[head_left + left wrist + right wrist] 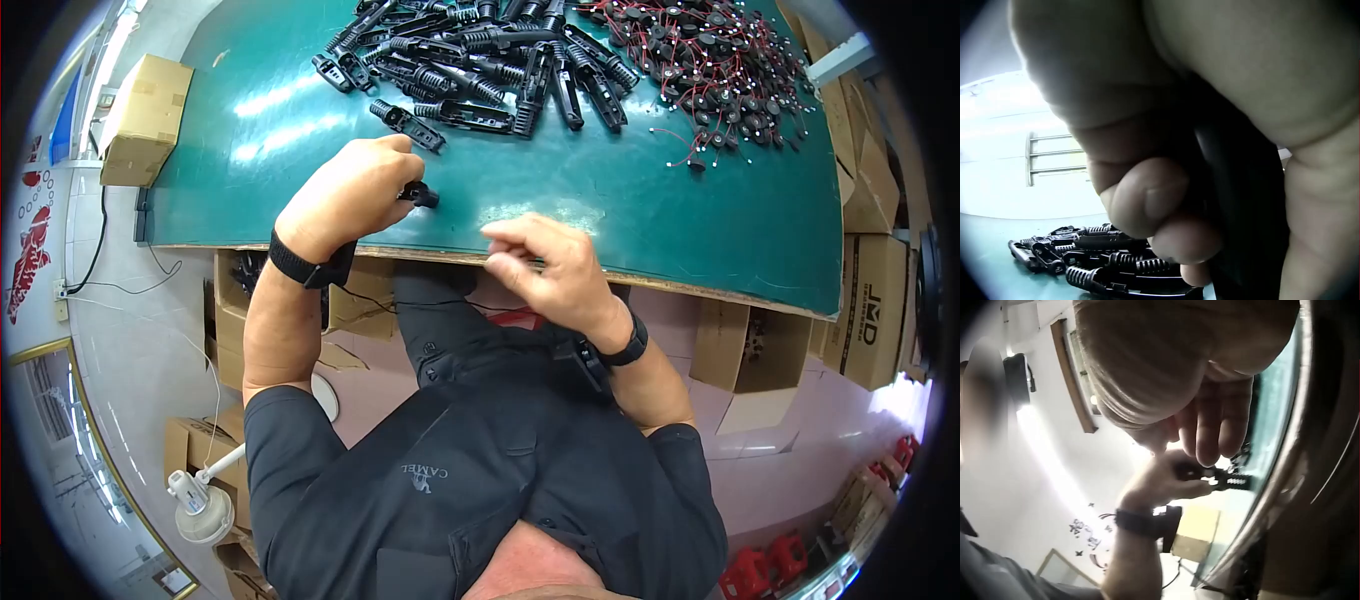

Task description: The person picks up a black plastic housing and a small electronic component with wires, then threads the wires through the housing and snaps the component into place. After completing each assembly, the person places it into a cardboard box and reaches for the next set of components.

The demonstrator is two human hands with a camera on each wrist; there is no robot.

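My left hand [350,190] grips a black plastic housing [424,195] over the near part of the table, and most of the piece is hidden in the fist. In the left wrist view the fingers curl round this dark housing [1241,200]. To its right, my right hand [550,265] hovers by the table's front edge, fingers loosely bent and nothing visible in them. The right wrist view has its fingers [1207,425] hanging nearly straight. Just beyond the left hand lies a single black housing with a ribbed end [408,125].
A heap of black ribbed housings [470,80] covers the back middle of the green table [640,220]. At the back right is a pile of small round black parts with red wires [710,70]. A cardboard box [150,110] stands at the left edge; open cartons [750,350] sit below.
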